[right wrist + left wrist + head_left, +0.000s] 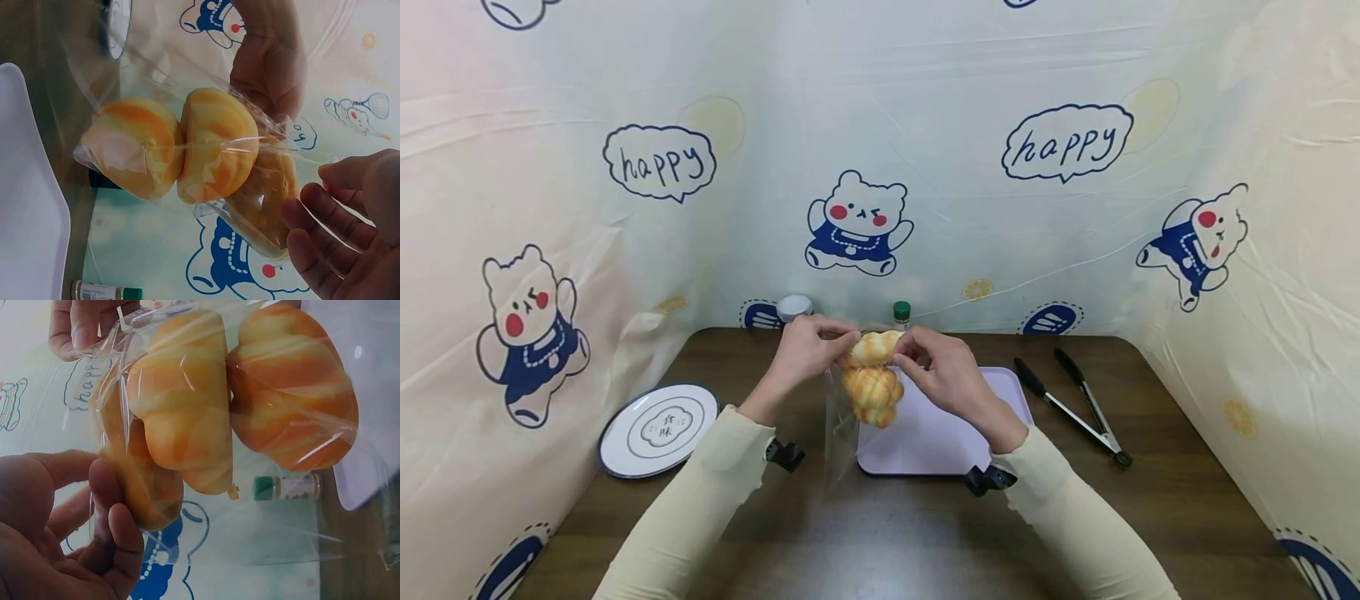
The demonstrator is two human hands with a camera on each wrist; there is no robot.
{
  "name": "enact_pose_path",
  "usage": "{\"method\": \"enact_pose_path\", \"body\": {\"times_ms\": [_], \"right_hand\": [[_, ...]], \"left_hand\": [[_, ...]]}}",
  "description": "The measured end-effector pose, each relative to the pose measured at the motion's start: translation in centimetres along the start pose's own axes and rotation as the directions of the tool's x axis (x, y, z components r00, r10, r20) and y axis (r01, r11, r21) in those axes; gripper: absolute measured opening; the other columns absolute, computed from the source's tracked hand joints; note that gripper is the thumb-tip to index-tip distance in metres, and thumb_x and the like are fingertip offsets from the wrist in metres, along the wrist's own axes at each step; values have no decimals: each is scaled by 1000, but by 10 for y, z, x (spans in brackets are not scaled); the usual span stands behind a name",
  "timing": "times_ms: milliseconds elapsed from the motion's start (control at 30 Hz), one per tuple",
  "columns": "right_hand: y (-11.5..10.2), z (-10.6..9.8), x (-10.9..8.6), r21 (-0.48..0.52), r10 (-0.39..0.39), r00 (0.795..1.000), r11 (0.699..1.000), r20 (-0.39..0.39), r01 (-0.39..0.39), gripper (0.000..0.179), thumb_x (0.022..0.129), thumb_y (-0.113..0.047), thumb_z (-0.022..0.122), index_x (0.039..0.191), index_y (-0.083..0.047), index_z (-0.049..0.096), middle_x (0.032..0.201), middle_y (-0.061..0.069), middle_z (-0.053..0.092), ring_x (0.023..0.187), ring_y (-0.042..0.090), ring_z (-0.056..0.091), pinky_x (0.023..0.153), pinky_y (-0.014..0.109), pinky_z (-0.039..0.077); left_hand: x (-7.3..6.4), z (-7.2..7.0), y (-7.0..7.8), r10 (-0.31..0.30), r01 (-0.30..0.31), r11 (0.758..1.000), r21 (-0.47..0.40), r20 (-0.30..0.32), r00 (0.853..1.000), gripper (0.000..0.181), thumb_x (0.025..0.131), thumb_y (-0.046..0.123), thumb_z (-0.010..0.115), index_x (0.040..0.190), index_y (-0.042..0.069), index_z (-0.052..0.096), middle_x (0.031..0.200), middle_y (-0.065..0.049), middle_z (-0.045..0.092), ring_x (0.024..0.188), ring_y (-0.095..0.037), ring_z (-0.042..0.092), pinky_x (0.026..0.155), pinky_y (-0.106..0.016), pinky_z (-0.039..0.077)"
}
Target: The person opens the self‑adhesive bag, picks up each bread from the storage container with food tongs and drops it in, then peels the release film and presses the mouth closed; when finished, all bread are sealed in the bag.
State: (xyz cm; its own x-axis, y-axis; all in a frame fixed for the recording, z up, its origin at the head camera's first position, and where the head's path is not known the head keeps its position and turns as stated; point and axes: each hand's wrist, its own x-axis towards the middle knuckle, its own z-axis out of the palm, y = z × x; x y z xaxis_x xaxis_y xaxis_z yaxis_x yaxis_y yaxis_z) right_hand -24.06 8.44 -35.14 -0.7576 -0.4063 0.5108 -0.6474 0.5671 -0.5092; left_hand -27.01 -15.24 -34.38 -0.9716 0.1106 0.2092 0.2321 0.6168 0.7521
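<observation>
A clear plastic bag (842,437) with bread rolls in it hangs between the two hands, above the table. Through the film in the left wrist view show a twisted roll (181,400), a rounder roll (294,387) and a browner roll (150,494) partly behind the first. My left hand (811,348) pinches the bag's top edge on one side. On the other side my right hand (946,371) pinches the same edge, its thumb and forefinger (337,175) on the film and the other fingers loosely bent.
Behind the bag lies a lavender tray (932,437). Black-tipped tongs (1078,408) rest spread at the right; a white plate (658,429) with a dark rim is at the left. A green-capped bottle (902,313) and a white-lidded jar (794,307) stand at the back by the curtain.
</observation>
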Motion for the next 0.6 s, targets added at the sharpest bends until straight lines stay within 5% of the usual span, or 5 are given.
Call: {"method": "enact_pose_path", "body": {"times_ms": [167, 367, 600], "right_hand": [[1, -2, 1, 11, -10, 1000, 1000, -17, 10, 8, 95, -21, 69, 97, -14, 66, 88, 0, 71, 71, 11, 63, 64, 21, 54], [9, -11, 2, 14, 1, 998, 1000, -67, 0, 8, 96, -21, 68, 97, -13, 67, 88, 1, 71, 68, 11, 61, 60, 23, 52], [20, -25, 3, 35, 71, 993, 997, -96, -68, 10, 98, -24, 64, 101, -14, 66, 93, 2, 71, 72, 13, 61, 64, 27, 53]], "left_hand": [[0, -3, 1, 19, -15, 998, 67, -55, 998, 24, 93, 33, 69, 102, 14, 80, 101, -7, 74, 79, -18, 69, 63, -26, 52], [-2, -16, 2, -33, 33, 999, 23, -32, 999, 24, 96, 35, 64, 102, 16, 77, 78, -9, 70, 56, -17, 62, 51, -28, 47], [-4, -26, 0, -47, 46, 997, -59, -26, 999, 24, 99, 33, 60, 103, 13, 72, 101, -11, 71, 53, -23, 60, 53, -33, 54]]}}
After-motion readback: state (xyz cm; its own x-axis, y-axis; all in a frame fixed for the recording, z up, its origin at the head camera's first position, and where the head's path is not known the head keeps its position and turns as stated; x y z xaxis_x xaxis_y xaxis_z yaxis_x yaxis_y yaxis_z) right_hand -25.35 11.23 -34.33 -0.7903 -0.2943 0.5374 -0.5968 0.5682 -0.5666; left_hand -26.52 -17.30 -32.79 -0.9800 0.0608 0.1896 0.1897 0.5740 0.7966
